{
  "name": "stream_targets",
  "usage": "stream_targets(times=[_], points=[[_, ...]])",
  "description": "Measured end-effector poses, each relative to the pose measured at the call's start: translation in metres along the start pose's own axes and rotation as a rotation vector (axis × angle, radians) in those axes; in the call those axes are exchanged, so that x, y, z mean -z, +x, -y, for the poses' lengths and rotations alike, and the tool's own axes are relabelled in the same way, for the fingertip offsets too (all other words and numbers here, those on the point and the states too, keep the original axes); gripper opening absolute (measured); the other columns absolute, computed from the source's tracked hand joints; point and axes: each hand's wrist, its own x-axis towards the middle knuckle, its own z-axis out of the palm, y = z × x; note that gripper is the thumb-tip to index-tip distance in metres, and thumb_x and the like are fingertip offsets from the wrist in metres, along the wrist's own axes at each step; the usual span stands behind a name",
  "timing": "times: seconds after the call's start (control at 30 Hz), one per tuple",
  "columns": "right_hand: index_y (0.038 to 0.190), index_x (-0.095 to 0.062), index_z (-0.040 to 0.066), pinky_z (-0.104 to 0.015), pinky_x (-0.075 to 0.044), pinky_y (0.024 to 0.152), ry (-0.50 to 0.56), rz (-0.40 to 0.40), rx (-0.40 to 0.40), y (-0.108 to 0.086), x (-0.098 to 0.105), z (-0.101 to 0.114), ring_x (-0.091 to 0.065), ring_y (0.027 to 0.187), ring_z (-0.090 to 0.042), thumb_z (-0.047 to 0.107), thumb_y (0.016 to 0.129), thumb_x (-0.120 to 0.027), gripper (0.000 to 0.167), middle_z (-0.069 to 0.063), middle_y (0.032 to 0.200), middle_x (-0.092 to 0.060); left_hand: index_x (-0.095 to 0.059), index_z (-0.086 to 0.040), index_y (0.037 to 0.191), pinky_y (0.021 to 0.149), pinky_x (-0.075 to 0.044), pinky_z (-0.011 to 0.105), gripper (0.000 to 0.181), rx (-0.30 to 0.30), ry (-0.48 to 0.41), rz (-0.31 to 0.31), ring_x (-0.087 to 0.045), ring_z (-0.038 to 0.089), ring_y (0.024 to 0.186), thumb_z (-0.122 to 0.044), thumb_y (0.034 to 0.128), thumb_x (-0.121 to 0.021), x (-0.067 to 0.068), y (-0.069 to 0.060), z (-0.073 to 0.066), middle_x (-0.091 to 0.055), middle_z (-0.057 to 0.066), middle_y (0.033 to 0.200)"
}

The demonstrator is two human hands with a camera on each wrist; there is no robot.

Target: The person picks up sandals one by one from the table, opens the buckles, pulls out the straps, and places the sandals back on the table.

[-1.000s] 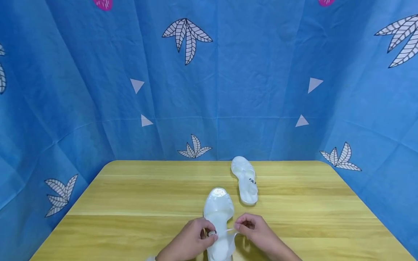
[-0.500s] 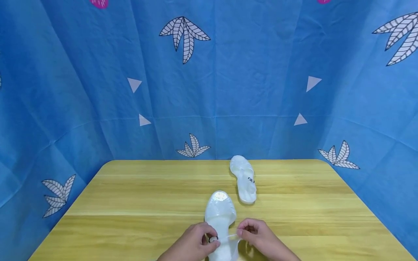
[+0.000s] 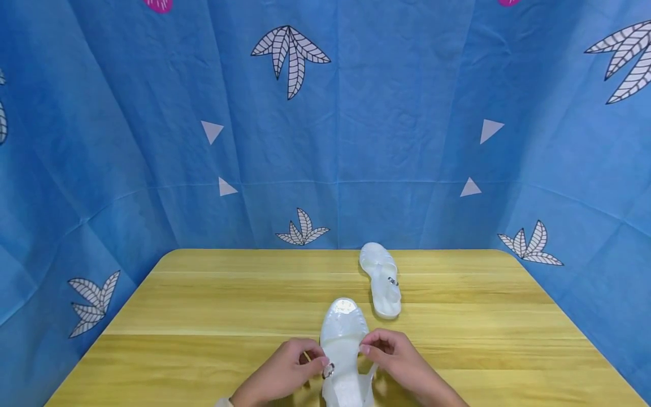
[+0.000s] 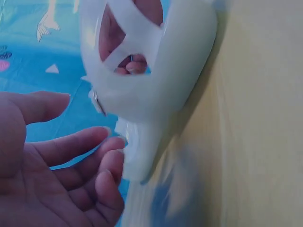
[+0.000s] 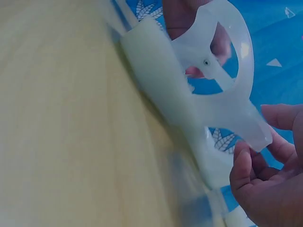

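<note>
The left wrist view shows what the head view blurs together: the left hand's (image 3: pixel 290 364) thumb and fingers are parted and released, just beside the metal buckle (image 4: pixel 98 102). In the right wrist view, the right hand's (image 5: pixel 272 161) loosely bent fingers meet a pale strap end (image 5: pixel 259 137); whether they pinch it I cannot tell. That view also reveals a small round stud (image 5: pixel 206 62) on a strap. Only the head view takes in the second sandal (image 3: pixel 386 299), reaching the table's far edge, right of its middle

The near jelly sandal (image 3: pixel 339 350) is milky white and translucent, with cut-out openings and a glossy toe; it lies between both hands, midway between the table's side edges, toe toward the far edge

The wood-grain table (image 3: pixel 203 316) has rounded far corners, and a blue curtain (image 3: pixel 386 113) with white leaf prints hangs behind it
</note>
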Motion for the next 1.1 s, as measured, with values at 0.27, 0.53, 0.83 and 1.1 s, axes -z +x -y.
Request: stream_targets(times=[0.27,0.53,0.83,1.1], points=[[0.1,-0.064,0.001,-0.024,-0.048,0.071,-0.132,-0.038,0.071,0.012,-0.008,0.015,-0.057,0.082,-0.008,0.022,0.092,-0.061,0.023,-0.006,0.096,-0.064,-0.069,-0.003,0.081,0.051,-0.044,0.02,0.024,0.081,-0.12,0.113,-0.054,0.007,0.059,-0.018,0.0934,-0.055,0.003,-0.003,0.006,-0.061,0.0,0.07],[0.097,-0.069,0.015,-0.037,-0.049,0.082,-0.341,-0.001,0.218,0.02,-0.025,0.034,-0.059,0.094,-0.008,0.028,0.092,-0.06,0.017,0.005,0.097,-0.066,-0.065,0.008,0.078,0.049,-0.041,0.019,0.029,0.074,-0.239,0.211,-0.053,0.007,0.056,-0.013,0.0923,-0.052,0.001,-0.003,0.013,-0.062,0.005,0.067],[0.099,-0.071,0.011,-0.028,-0.051,0.08,-0.448,0.189,0.204,0.023,-0.032,0.036,-0.061,0.093,-0.007,0.024,0.091,-0.062,0.018,0.004,0.099,-0.068,-0.06,0.016,0.09,0.051,-0.041,0.016,0.03,0.013,-0.369,0.283,-0.054,0.003,0.059,-0.014,0.0909,-0.056,0.003,-0.003,0.026,-0.055,0.043,0.084],[0.095,-0.073,0.012,-0.021,-0.05,0.072,-0.368,0.281,0.133,0.023,-0.03,0.026,-0.06,0.082,0.0,0.024,0.089,-0.065,0.015,0.008,0.089,-0.07,-0.049,0.026,0.097,0.057,-0.045,0.017,0.037,0.048,-0.546,0.276,-0.056,0.005,0.063,-0.009,0.0895,-0.059,0.0,-0.005,0.031,-0.064,-0.001,0.077]])
